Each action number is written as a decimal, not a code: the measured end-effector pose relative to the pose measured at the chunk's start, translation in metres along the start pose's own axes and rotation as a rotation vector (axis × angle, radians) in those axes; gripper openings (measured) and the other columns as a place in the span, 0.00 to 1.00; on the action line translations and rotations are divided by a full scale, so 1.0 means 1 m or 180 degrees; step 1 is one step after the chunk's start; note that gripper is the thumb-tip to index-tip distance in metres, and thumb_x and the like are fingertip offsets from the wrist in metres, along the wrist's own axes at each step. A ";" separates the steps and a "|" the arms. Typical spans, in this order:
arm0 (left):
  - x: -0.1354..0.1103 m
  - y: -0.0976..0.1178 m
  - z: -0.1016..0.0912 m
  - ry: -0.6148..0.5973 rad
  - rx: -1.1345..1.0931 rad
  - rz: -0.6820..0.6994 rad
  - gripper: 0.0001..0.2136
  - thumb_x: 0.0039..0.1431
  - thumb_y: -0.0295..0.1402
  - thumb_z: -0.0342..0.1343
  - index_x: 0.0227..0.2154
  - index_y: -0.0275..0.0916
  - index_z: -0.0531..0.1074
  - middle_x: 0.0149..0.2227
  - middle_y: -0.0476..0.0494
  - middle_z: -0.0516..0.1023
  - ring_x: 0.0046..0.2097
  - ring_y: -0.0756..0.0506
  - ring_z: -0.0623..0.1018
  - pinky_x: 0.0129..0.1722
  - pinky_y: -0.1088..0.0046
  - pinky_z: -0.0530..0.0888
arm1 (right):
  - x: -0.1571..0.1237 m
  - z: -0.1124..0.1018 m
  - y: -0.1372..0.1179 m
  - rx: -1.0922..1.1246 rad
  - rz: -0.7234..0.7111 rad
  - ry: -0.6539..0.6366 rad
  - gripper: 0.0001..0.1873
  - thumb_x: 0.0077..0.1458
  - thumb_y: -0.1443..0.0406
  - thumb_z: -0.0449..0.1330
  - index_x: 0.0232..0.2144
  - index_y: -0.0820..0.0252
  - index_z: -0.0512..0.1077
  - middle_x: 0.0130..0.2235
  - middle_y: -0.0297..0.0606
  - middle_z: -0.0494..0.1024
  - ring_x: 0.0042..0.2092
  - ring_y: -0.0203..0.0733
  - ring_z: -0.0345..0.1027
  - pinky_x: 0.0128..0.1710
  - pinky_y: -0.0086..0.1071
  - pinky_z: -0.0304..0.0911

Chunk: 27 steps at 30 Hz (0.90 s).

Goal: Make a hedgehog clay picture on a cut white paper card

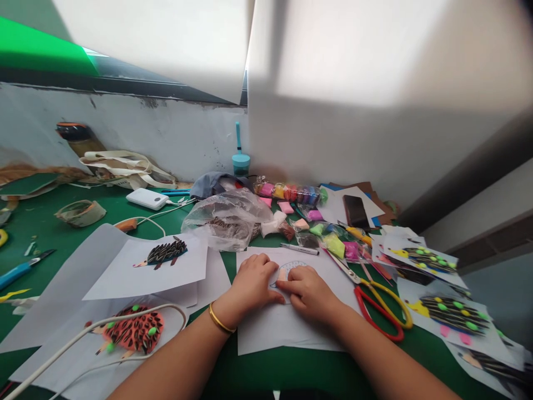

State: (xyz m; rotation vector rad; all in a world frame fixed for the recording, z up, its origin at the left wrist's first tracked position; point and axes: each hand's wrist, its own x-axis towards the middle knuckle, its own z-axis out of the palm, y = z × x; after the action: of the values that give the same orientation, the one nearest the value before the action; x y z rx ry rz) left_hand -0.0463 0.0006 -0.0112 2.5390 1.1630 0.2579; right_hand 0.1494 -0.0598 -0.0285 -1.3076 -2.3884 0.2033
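A white sheet (260,333) lies in front of me on the green table, bearing a blue-outlined drawing (295,265) with small marks inside it. My left hand (255,284) rests on the sheet at the drawing's left side, thumb stretched out toward the other hand. A small bit of peach modelling clay (282,274) sits on the drawing between the two hands. My right hand (310,290) has curled fingers, and its index finger presses at the clay's lower edge. The right hand covers part of the drawing. Just beyond the drawing lies a capped pen (300,249).
Red-and-yellow-handled scissors (381,305) lie right of the sheet. Behind are clay packets (334,245) and a plastic bag of seeds (229,225). Seed-covered hedgehog pictures (166,253) lie on both sides. A white cable (89,328) crosses the left papers; a craft knife (23,270) lies far left.
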 end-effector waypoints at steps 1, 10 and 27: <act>0.000 0.000 0.000 -0.0005 0.0003 -0.0006 0.33 0.37 0.53 0.70 0.47 0.45 0.72 0.48 0.42 0.71 0.50 0.36 0.70 0.49 0.59 0.68 | 0.000 0.000 0.000 0.0006 -0.0004 0.0008 0.17 0.50 0.74 0.57 0.39 0.55 0.78 0.33 0.37 0.72 0.37 0.42 0.63 0.39 0.36 0.52; 0.000 0.002 -0.002 -0.0095 -0.0017 -0.0059 0.33 0.38 0.51 0.71 0.48 0.46 0.72 0.49 0.42 0.70 0.51 0.36 0.70 0.51 0.59 0.67 | -0.001 0.004 0.004 0.0166 0.0032 0.0239 0.21 0.49 0.75 0.56 0.43 0.54 0.77 0.33 0.37 0.73 0.38 0.42 0.64 0.39 0.36 0.52; 0.001 0.001 0.000 -0.0023 -0.0004 -0.0042 0.32 0.38 0.52 0.70 0.47 0.46 0.73 0.48 0.42 0.71 0.50 0.36 0.70 0.50 0.59 0.67 | 0.000 0.006 0.002 -0.0059 -0.0025 0.0081 0.19 0.51 0.74 0.57 0.43 0.53 0.77 0.33 0.37 0.72 0.37 0.42 0.63 0.38 0.36 0.50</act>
State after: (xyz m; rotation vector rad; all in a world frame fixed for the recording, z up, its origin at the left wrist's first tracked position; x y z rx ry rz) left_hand -0.0453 0.0006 -0.0112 2.5283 1.1761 0.2460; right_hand 0.1483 -0.0578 -0.0350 -1.3013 -2.3792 0.1616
